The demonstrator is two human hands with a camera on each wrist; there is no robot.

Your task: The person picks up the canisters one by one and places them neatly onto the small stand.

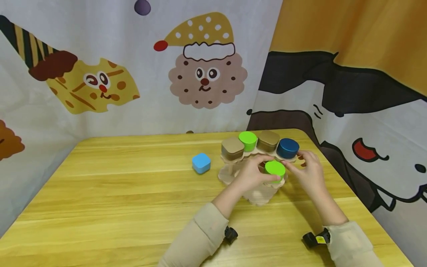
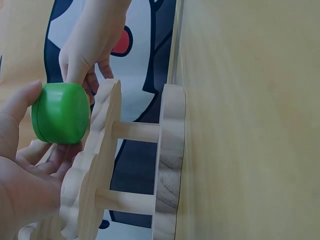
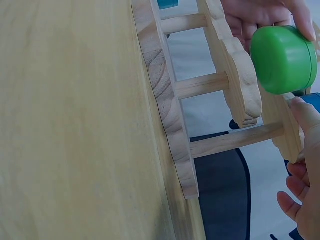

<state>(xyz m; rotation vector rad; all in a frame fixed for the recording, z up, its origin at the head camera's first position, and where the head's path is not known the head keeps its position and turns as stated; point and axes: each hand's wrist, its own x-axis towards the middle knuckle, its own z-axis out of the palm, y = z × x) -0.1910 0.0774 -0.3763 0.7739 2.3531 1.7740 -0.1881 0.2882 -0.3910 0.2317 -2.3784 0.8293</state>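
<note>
My left hand (image 1: pixel 250 174) pinches a green rounded block (image 1: pixel 275 168) between thumb and fingers. In the left wrist view the green block (image 2: pixel 60 114) sits at the scalloped edge of the tiered wooden stand (image 2: pixel 170 165), above its lower tier. My right hand (image 1: pixel 310 172) grips the right end of the stand's higher tier, thumb on top beside the dark blue round block (image 1: pixel 288 148) and fingers curled below. Another green block (image 1: pixel 248 141) and two brown blocks, one at the left end (image 1: pixel 232 147) and one near the middle (image 1: pixel 268 141), stand on that higher tier.
A light blue squarish block (image 1: pixel 201 163) lies on the wooden table (image 1: pixel 116 196), left of the stand. Dowels (image 3: pixel 202 85) join the stand's base to its tiers. A cartoon-print curtain (image 1: pixel 126 122) hangs behind the table and along its right side.
</note>
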